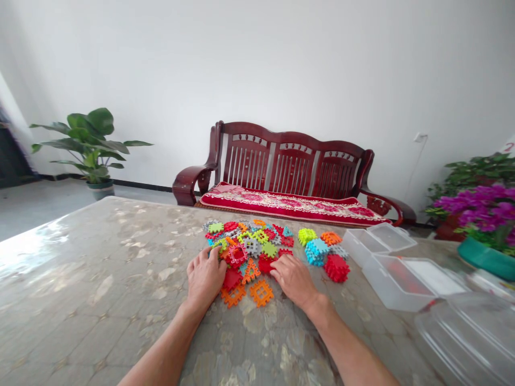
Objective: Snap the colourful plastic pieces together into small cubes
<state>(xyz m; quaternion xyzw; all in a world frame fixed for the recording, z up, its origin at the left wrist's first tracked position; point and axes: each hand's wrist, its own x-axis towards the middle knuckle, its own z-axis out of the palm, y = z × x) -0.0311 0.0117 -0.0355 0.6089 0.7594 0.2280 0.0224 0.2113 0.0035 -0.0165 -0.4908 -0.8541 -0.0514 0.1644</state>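
Observation:
A loose pile of notched plastic building tiles (pixel 252 246) in red, orange, green, grey and blue lies mid-table. My left hand (pixel 206 276) rests against the pile's left edge, fingers stretched forward and slightly apart over the tiles; nothing shows in its grasp. On the near right side of the pile, my right hand (pixel 295 279) has its fingers bent, with the tips at a red tile (pixel 265 264); its thumb is hidden. Two orange window-frame tiles lie nearest me, one of them a square tile (pixel 261 293) between my hands. A triangular orange tile (pixel 250 271) leans just behind it.
Right of the pile sit stacks by colour: blue (pixel 316 252), red (pixel 337 268), green (pixel 307 236), orange (pixel 331 238) and grey. Farther right are clear plastic boxes (pixel 396 284) with open lids and a transparent cover (pixel 470 332). A wooden bench (pixel 289 161) stands beyond the patterned table (pixel 132 300).

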